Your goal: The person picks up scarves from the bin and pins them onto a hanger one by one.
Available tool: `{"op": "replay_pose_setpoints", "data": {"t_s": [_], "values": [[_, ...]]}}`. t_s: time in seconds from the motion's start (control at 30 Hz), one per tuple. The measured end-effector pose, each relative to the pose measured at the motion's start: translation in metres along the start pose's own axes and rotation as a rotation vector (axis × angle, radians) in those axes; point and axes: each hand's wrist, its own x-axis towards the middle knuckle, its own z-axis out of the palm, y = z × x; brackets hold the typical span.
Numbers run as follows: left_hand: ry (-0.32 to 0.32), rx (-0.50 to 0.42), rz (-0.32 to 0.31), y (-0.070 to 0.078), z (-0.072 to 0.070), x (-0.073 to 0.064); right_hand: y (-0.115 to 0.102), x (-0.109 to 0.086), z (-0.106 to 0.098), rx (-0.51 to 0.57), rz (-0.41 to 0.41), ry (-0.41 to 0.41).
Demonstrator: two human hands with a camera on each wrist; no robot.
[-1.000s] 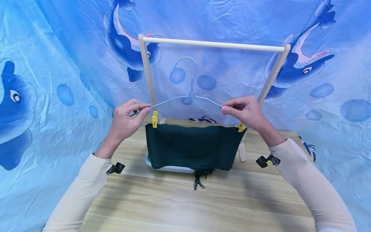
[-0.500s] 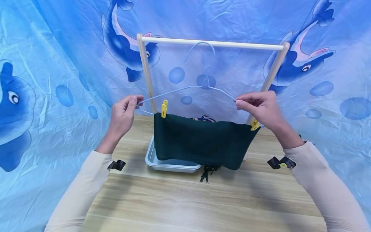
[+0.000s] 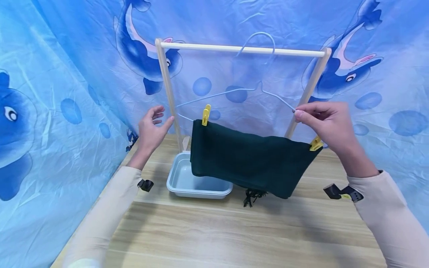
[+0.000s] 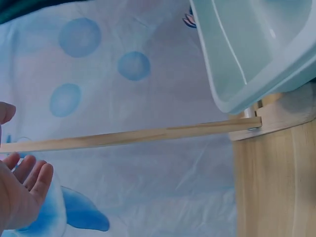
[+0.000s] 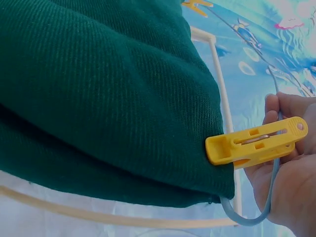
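Note:
A pale blue wire hanger (image 3: 216, 95) carries a folded dark green ribbed cloth (image 3: 248, 158), tilted lower on its right side. Two yellow clothespins pin the cloth to it, a left clothespin (image 3: 206, 115) and a right clothespin (image 5: 256, 143). My right hand (image 3: 330, 121) pinches the hanger's right shoulder between thumb and fingers. Off the hanger's left end, my left hand (image 3: 154, 128) is spread with nothing in it, near the rack's left post. The hanger's hook (image 3: 259, 35) is level with the rack's white bar (image 3: 241, 48); whether they touch, I cannot tell.
A wooden rack (image 3: 167, 82) stands at the back of the wood-grain table (image 3: 201, 227). Partly beneath the cloth sits a light blue basin (image 3: 197, 193). Dark green fringe (image 3: 253, 195) shows below the cloth. A blue dolphin-print curtain (image 3: 214, 22) surrounds the table.
The hanger and cloth have moved up and right, tilting down at the right, uncovering more of the basin. My left hand has let go of the hanger; my right hand has shifted right with it.

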Motion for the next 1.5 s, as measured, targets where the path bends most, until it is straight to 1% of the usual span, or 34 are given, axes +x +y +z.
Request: {"op": "replay_pose_setpoints", "data": {"t_s": [0.13, 0.33, 0.47, 0.6, 0.7, 0.83, 1.03, 1.27, 1.5], "values": [[0.017, 0.022, -0.032, -0.008, 0.008, 0.007, -0.001, -0.003, -0.007, -0.028, 0.008, 0.031], [0.069, 0.039, -0.037, -0.018, 0.016, 0.016, -0.004, -0.007, -0.017, -0.101, 0.021, 0.061], [0.075, 0.044, -0.030, -0.026, 0.019, 0.019, -0.005, -0.008, -0.023, -0.157, 0.028, 0.084], [0.079, 0.034, -0.038, -0.033, 0.023, 0.022, -0.005, -0.006, -0.029, -0.180, 0.051, 0.104], [0.066, 0.027, -0.047, -0.036, 0.026, 0.023, -0.003, -0.004, -0.033, -0.194, 0.062, 0.117], [0.052, 0.043, -0.053, -0.038, 0.031, 0.025, 0.001, 0.000, -0.037, -0.235, 0.086, 0.139], [0.068, 0.060, -0.044, -0.038, 0.034, 0.026, 0.006, 0.007, -0.039, -0.282, 0.139, 0.157], [0.072, 0.056, -0.023, -0.037, 0.036, 0.028, 0.013, 0.018, -0.043, -0.285, 0.169, 0.181], [0.062, 0.068, -0.018, -0.034, 0.038, 0.029, 0.027, 0.025, -0.045, -0.294, 0.202, 0.177]]}}
